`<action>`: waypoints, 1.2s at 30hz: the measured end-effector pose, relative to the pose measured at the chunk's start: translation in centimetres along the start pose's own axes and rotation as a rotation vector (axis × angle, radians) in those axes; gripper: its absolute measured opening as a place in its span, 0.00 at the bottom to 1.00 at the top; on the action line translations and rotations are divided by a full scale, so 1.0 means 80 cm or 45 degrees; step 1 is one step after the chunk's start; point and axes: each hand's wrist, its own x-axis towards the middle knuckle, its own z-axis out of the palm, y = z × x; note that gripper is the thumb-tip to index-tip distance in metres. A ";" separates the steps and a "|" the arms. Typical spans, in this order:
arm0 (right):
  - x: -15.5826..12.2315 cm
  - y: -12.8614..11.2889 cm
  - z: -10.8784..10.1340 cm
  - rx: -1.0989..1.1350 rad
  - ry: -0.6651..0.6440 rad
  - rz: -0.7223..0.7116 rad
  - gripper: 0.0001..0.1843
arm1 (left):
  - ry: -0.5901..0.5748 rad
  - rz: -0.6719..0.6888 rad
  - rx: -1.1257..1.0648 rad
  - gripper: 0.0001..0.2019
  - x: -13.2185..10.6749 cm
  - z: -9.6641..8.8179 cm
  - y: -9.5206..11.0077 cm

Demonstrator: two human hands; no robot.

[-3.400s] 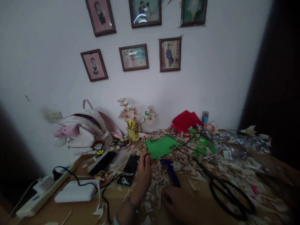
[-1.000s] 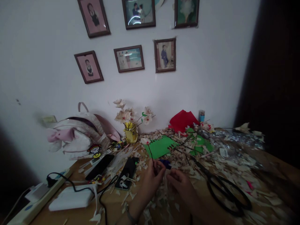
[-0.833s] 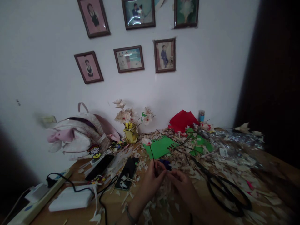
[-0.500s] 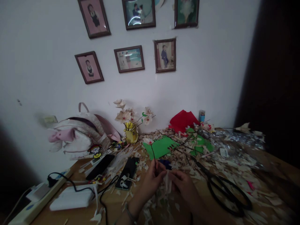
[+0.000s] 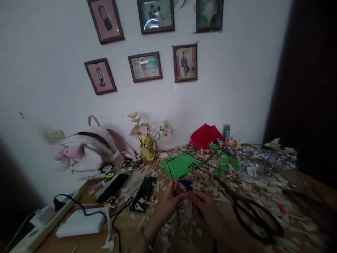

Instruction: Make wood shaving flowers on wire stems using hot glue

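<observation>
My left hand point(image 5: 172, 196) is closed around a dark, thin flower stem point(image 5: 170, 171). At the stem's upper end is a pale flower head point(image 5: 164, 155), and its lower end shows below the fingers. Close beside it, my right hand point(image 5: 205, 205) pinches a thin, pale, see-through strip point(image 5: 189, 207) that hangs down between both hands. The left fingertips nearly meet it, but I cannot tell whether they grip it too. Behind the hands lie a notched green sheet point(image 5: 177, 168) and a small dark blue object point(image 5: 186, 185).
Large black-handled scissors point(image 5: 259, 219) lie at the right among pale scraps point(image 5: 263, 188). Left of my hands are a phone point(image 5: 143, 192) with keys, a white power bank point(image 5: 81, 223) and a cable. Behind stand a yellow vase point(image 5: 147, 151) of flowers, a backpack point(image 5: 92, 154) and red sheets point(image 5: 206, 135).
The flower head has tipped up and away, so its red centre no longer shows. More of the stem's lower end is visible below my left hand. Both hands stay nearly in place.
</observation>
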 end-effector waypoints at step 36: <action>-0.013 -0.011 0.002 0.148 0.134 0.016 0.21 | 0.255 -0.248 0.009 0.19 -0.010 0.022 -0.003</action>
